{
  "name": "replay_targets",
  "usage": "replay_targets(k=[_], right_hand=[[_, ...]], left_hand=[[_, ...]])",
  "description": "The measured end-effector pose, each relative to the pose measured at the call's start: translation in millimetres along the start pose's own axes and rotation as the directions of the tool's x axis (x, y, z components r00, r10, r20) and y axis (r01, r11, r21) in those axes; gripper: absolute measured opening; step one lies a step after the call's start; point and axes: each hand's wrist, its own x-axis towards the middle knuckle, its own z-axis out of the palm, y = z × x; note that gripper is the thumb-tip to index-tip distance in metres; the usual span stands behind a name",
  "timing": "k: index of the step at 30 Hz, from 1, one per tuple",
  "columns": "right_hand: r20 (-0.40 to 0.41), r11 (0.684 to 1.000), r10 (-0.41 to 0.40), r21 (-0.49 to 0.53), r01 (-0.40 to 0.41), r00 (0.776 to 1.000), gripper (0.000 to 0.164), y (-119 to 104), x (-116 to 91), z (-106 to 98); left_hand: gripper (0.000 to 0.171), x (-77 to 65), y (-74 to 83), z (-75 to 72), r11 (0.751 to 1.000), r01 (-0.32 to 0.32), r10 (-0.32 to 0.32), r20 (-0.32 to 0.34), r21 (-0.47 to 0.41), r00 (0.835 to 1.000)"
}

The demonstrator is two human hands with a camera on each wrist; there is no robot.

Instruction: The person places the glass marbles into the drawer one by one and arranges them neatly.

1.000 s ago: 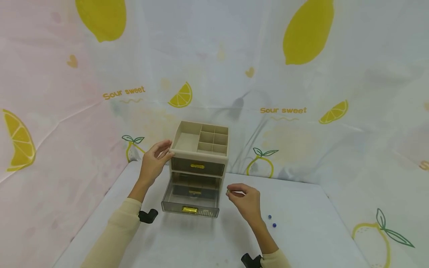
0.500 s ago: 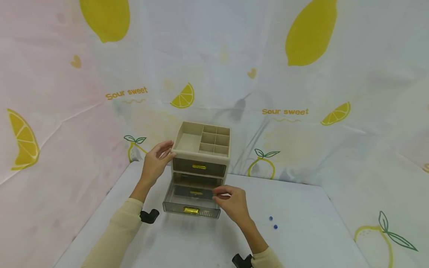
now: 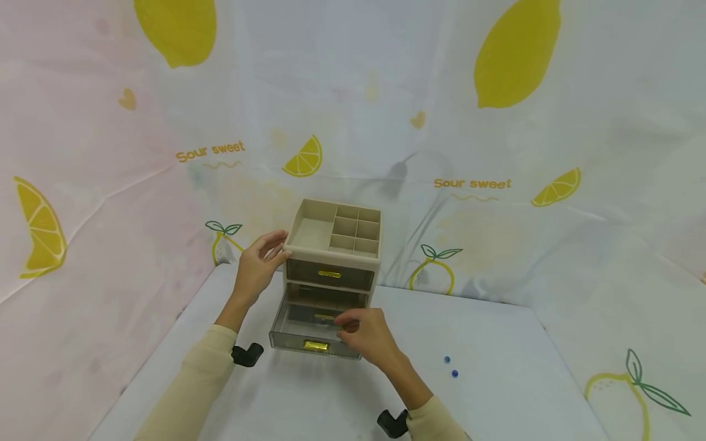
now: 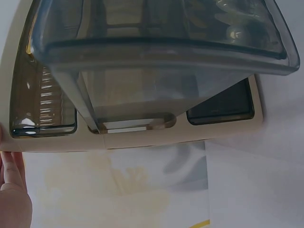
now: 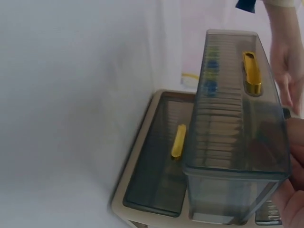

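Observation:
A beige drawer organizer (image 3: 333, 252) stands on the white table, with an open-topped divided tray above smoky drawers. Its middle drawer (image 3: 300, 339), with a gold handle (image 3: 316, 346), is pulled out. My left hand (image 3: 256, 266) holds the organizer's upper left corner, thumb at the front edge and fingers along the side. Over the right part of the pulled-out drawer, my right hand (image 3: 366, 334) pinches a small greenish bead, mostly hidden by the fingertips. In the right wrist view, blue patches (image 5: 212, 87) and greenish ones show on or through the drawer front; I cannot tell which.
Two small blue beads (image 3: 451, 367) lie on the table (image 3: 496, 343) to the right of my right forearm. A lemon-print cloth (image 3: 353, 122) hangs behind and at the sides. The closed top drawer (image 3: 309, 272) sits above the pulled-out one.
My right hand has moved left, from beside the organizer to over the pulled-out drawer. The left hand keeps its hold on the corner. The head view has shifted slightly.

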Motion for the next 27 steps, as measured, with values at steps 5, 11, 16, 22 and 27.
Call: replay_targets(k=[5,11,16,22,27], right_hand=[[0.075,0.998,0.003,-0.069,0.002,0.997,0.014,-3,6,-4],[0.189,0.99,0.04,-0.142,-0.013,0.981,0.013,-3,17,-6],[0.29,0.985,0.039,-0.169,0.011,0.956,0.011,-4,27,-9],[0.379,0.975,0.081,-0.221,0.006,0.922,0.012,-8,36,-7],[0.407,0.966,0.133,-0.258,-0.026,0.904,0.014,-11,41,-4]], left_hand=[[0.049,-0.2,-0.3,0.4,1.0,-0.005,0.005,0.001,0.003,1.0],[0.05,-0.1,-0.6,0.6,1.0,0.007,-0.007,0.0,0.005,1.0],[0.048,-3.0,10.9,1.4,1.0,0.009,-0.009,0.006,-0.008,1.0],[0.047,-7.0,29.2,2.9,1.0,0.013,-0.013,0.017,-0.017,1.0],[0.047,-6.7,30.7,1.9,1.0,0.016,-0.016,0.022,-0.019,1.0]])
